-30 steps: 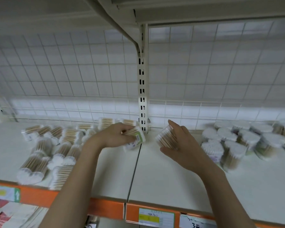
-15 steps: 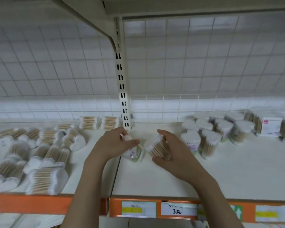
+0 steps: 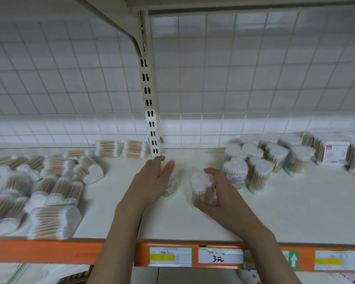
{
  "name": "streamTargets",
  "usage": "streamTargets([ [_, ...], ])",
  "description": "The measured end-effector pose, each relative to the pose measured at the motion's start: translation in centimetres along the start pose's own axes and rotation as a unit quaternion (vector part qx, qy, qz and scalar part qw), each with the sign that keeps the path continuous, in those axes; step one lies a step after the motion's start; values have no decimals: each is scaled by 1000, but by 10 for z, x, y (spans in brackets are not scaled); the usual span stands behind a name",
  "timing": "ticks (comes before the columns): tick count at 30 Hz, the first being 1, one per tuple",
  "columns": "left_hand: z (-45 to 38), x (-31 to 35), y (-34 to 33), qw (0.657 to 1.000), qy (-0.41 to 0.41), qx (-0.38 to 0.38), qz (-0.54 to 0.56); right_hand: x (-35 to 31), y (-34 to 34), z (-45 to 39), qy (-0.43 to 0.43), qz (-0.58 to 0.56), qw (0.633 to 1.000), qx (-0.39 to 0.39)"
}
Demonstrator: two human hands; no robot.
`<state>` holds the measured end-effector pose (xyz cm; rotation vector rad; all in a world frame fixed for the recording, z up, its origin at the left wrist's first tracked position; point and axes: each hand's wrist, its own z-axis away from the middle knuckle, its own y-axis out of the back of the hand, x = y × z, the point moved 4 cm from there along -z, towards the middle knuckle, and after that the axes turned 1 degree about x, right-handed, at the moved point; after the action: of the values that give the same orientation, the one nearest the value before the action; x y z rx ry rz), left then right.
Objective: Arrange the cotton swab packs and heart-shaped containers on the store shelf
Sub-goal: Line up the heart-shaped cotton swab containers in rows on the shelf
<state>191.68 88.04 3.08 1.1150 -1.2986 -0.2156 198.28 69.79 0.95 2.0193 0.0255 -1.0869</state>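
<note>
My right hand (image 3: 217,193) grips a heart-shaped container of cotton swabs (image 3: 201,185) that stands upright on the white shelf (image 3: 295,212). My left hand (image 3: 154,181) lies with straight fingers over a second heart-shaped container (image 3: 172,185) with a green label, which stands just left of the first. A group of upright heart-shaped containers (image 3: 254,160) stands to the right. Several cotton swab packs (image 3: 53,220) lie loosely on their sides on the left half of the shelf.
A slotted upright post (image 3: 150,103) rises at the back centre before a wire grid wall. Boxed swab packs (image 3: 334,152) stand at the far right. The orange shelf front (image 3: 49,253) carries price labels (image 3: 170,256). Another shelf hangs overhead.
Both hands have come down and set the two containers upright on the shelf. My left hand's fingers have straightened over its container. The camera has swung right.
</note>
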Motion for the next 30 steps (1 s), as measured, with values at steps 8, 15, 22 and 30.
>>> streamTargets([
  [8,23,-8,-1,994,-18,18,105,-3,-4,1,0,11,1000,-4],
  [15,32,-8,0,994,-33,45,95,-19,1,-9,10,196,979,49],
  [22,33,-10,0,994,-45,63,77,-20,17,-14,26,249,968,-25],
  [30,26,0,-11,994,-66,52,71,-16,20,-12,-2,313,950,3],
])
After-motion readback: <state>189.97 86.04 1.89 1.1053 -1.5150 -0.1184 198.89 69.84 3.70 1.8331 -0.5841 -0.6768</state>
